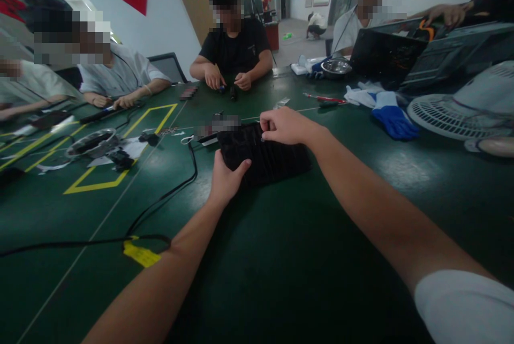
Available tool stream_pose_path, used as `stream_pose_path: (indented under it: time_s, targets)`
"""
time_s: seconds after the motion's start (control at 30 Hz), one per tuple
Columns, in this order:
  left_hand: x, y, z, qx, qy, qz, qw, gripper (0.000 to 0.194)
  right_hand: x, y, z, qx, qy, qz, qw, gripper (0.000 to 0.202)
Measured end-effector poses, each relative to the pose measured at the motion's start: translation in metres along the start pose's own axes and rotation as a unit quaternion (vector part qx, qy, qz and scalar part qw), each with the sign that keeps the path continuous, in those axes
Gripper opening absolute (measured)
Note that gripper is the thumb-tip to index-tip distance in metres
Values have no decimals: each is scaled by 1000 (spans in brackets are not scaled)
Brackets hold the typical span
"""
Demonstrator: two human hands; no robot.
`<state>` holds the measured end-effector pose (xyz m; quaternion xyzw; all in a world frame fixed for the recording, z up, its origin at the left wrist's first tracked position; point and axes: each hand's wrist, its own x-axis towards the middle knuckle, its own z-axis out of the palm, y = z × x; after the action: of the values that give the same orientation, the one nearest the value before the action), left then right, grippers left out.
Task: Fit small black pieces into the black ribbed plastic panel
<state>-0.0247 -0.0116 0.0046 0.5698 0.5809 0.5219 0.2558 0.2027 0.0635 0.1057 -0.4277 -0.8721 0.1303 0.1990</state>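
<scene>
A black fabric pouch [273, 164] with what look like rows of narrow slots lies on the green table in front of me. My left hand [228, 175] grips its left end, the thumb lying on top and the fingers out of sight beneath. Over the pouch's far edge, my right hand [283, 127] is closed in a pinch. A tiny shiny spot shows below its fingertips, too small to name. Just beyond the pouch's left end sits a dark, partly blurred object [209, 137] with a white loop beside it.
A black cable [176, 188] with a yellow tag [140, 254] runs along the left. Further left is a metal bowl [90, 143]. Blue-and-white gloves [391, 113], a fan [450, 103] and a red-handled tool [331, 100] lie right. Several people sit around the table [281, 258].
</scene>
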Motion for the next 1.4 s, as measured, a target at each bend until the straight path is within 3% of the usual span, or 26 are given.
stream_pose_path:
  time_s: [0.8,1.4]
  targets:
    - [-1,-3,2,-17,-9,-8,1000,57,-3,-4,-1,-6,-32,25,999,18]
    - [-2,0,3,-10,-4,1,1000,55,1,0,6,-42,22,20,999,16]
